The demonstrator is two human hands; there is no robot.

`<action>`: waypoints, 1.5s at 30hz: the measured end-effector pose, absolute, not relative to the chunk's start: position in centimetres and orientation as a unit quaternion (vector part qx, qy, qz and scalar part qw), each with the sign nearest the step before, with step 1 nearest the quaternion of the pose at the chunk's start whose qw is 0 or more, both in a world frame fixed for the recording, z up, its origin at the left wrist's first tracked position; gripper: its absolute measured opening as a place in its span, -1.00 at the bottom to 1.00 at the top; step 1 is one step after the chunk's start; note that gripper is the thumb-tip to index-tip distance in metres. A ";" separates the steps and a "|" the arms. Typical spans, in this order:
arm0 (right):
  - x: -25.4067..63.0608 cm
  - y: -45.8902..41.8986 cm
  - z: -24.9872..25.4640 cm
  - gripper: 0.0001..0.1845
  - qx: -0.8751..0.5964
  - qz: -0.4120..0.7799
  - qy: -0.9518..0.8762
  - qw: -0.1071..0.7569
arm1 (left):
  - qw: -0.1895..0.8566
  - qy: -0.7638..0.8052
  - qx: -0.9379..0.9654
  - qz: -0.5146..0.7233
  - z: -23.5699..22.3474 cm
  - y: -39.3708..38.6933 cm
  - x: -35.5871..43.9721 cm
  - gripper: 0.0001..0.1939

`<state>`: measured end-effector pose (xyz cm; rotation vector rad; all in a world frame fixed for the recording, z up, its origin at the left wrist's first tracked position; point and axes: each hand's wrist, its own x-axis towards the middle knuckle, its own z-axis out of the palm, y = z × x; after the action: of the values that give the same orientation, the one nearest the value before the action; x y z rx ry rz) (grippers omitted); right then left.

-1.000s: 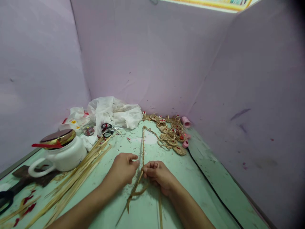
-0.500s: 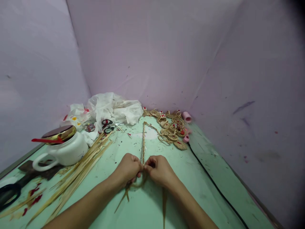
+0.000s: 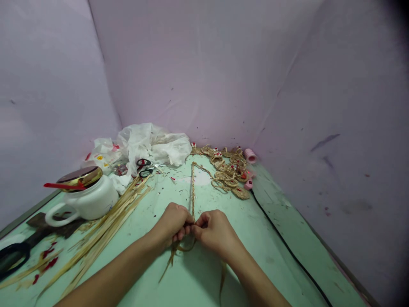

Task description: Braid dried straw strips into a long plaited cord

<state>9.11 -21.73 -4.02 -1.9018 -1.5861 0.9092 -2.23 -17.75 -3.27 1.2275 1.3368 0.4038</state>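
A thin tan braid (image 3: 193, 187) of plant fibre runs down the table to my hands, its far part bending right toward a pile of braided cord. My left hand (image 3: 177, 224) is closed in a pinch on the near end of this braid. Close beside it, my right hand (image 3: 212, 230) also pinches the fibre there, thumb against forefinger, the fingertips of both hands nearly touching. Loose strands (image 3: 171, 262) hang below my left hand, and another strand (image 3: 223, 277) trails under my right wrist. The exact crossing of strands between the fingertips is hidden.
On the left lie long dry fibre strips (image 3: 105, 230), a white mug (image 3: 92, 200) with a lid and red stick, and black-handled scissors (image 3: 145, 168). White plastic bags (image 3: 153, 143), coiled braids (image 3: 228, 175) and a pink spool (image 3: 250, 156) line the back. A black cable (image 3: 287, 243) runs along the right.
Both hands stay at the braid's end, with small finger shifts; the fingertips are closer together. The loose strands below have swung slightly to the right.
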 end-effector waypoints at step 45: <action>15.9 -20.4 -4.0 -0.85 -0.669 0.441 -0.539 0.259 | 0.656 0.485 0.550 0.178 -4.1 -17.2 -3.0 -0.89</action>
<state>15.87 -20.41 -3.96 -1.8131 -1.4623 1.1958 -3.04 -17.18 -4.11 1.2452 1.0992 0.4040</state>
